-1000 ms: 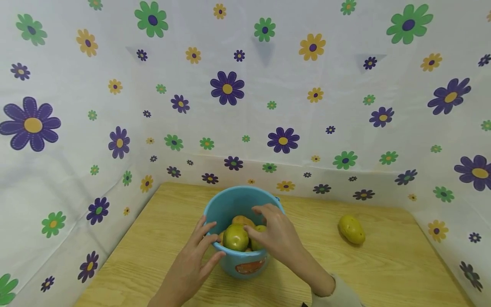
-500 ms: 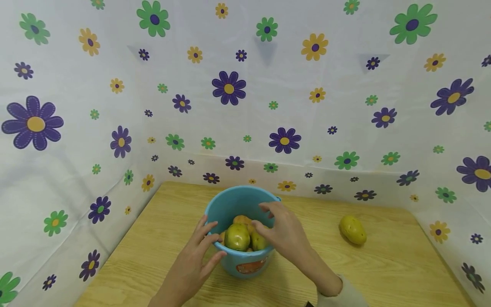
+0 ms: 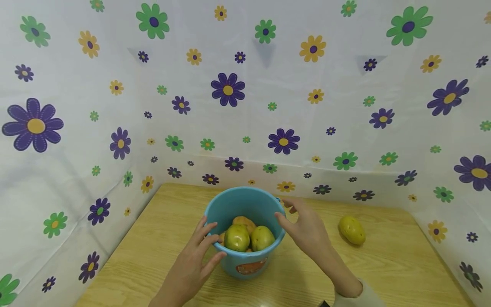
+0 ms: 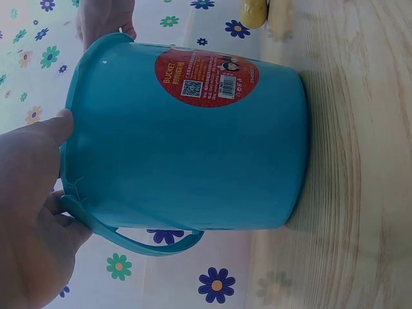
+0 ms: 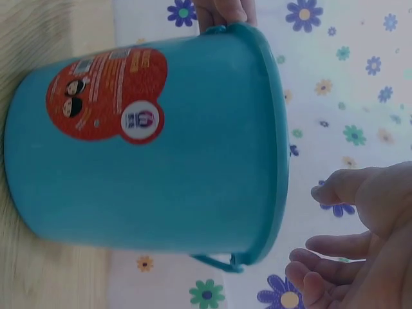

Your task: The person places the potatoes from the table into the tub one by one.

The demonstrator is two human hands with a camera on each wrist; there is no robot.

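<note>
A light-blue bucket [image 3: 245,266] with a red label stands upright on the table. Inside it lie a shiny yellow-green round fruit or vegetable [image 3: 236,238], a duller potato-like one [image 3: 262,238] and an orange-brown piece [image 3: 244,222] behind them. My left hand [image 3: 189,260] holds the bucket's left rim, fingers over the edge and thumb outside; in the left wrist view its fingers are by the handle [image 4: 151,246]. My right hand [image 3: 307,226] is at the right rim, fingers loosely bent and holding nothing; the right wrist view shows a gap between it and the bucket.
A yellow potato-like piece [image 3: 351,230] lies on the wooden table [image 3: 387,264] to the right of the bucket. White flower-patterned sheeting [image 3: 245,119] rises behind the table and along both sides.
My right hand has drawn out of the bucket, rightward past its rim, leaving the potato-like piece inside fully visible. My left hand has stayed on the rim.
</note>
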